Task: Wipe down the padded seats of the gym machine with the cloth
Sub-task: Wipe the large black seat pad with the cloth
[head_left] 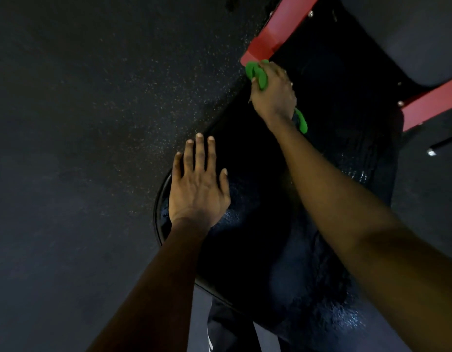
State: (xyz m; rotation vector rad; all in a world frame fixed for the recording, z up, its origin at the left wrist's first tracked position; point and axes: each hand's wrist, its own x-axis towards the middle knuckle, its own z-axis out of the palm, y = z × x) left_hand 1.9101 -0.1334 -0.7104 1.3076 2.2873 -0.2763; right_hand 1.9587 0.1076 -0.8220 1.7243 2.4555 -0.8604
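- The left hand (198, 189) is laid flat, palm down, on the glossy black padded seat (258, 250), with the fingers straight and slightly spread and the thumb set out to the side.
- The bare left forearm (154, 288) is extended from the lower edge of the view, with the wrist nearly straight.
- The right hand (273, 95) is seen from its back, with the fingers curled round a crumpled green cloth (258, 73).
- The bare right forearm (359, 212) is stretched farther forward than the left.

A single wide-angle head camera looked steeply down from close above the black padded seat (258, 199). The speckled floor (93, 123) filled the view left of the seat, and a red frame (280, 29) stood beyond it.
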